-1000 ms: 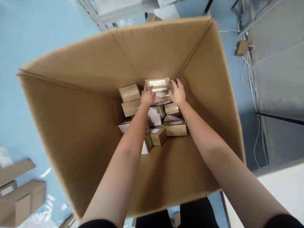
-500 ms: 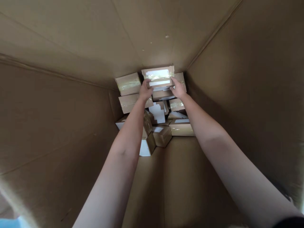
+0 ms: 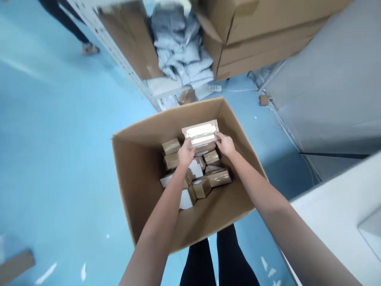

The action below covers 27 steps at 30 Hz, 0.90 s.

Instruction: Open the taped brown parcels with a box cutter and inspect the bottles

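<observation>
Both my arms reach down into a large open cardboard carton (image 3: 131,186) on the blue floor. My left hand (image 3: 185,153) and my right hand (image 3: 225,144) grip the two ends of a small taped parcel (image 3: 200,133), held above the heap near the carton's far wall. Several small brown and white taped parcels (image 3: 219,177) lie piled on the carton's bottom beneath the hands.
Behind the carton stand a pile of grey mailer bags (image 3: 181,51), stacked big cardboard boxes (image 3: 262,35) and a metal rack. A grey cabinet (image 3: 327,91) with cables is at the right, a white table (image 3: 336,222) at the lower right. Another person's legs (image 3: 68,24) show at the top left.
The view has pulled back up out of the carton. My two hands have lifted the small parcel off the heap, where before they were closing on its ends.
</observation>
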Tool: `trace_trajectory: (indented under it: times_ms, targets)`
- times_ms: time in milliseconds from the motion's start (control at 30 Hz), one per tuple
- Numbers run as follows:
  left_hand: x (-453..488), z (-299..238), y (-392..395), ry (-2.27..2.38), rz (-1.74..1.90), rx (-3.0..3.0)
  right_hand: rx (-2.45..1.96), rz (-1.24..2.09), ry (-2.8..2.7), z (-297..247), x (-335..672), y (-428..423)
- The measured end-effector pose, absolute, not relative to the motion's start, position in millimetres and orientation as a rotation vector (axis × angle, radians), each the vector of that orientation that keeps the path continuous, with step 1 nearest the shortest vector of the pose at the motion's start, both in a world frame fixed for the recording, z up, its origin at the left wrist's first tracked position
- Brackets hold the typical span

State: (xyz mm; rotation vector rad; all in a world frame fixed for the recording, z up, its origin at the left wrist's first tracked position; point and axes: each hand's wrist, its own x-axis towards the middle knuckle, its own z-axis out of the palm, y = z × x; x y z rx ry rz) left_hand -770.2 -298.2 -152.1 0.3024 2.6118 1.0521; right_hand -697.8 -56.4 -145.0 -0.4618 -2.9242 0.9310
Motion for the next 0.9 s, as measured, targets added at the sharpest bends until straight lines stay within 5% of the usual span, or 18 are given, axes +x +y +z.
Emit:
trace_trajectory:
  times_ms: [300, 500, 700, 900]
  targets:
    - [-691.3, 43.6, -231.6, 2.571, 0.907, 0.843, -0.952, 0.804, -2.627, 33.1, -525.0, -52.4]
    - [-605.6, 122.9, -163.2, 2.447, 0.723, 1.239, -1.219, 0.760, -2.316, 105.7, -395.7, -30.5]
    - [-447.4, 142.8, -92.0, 2.226, 0.700, 1.483, -1.507, 0.662, -2.040, 121.5, -212.2, -22.6]
    - [-248.1, 91.7, -47.1, 1.890, 0.611, 1.601, -1.863, 0.544, -1.834, 88.6, -10.0, -43.0]
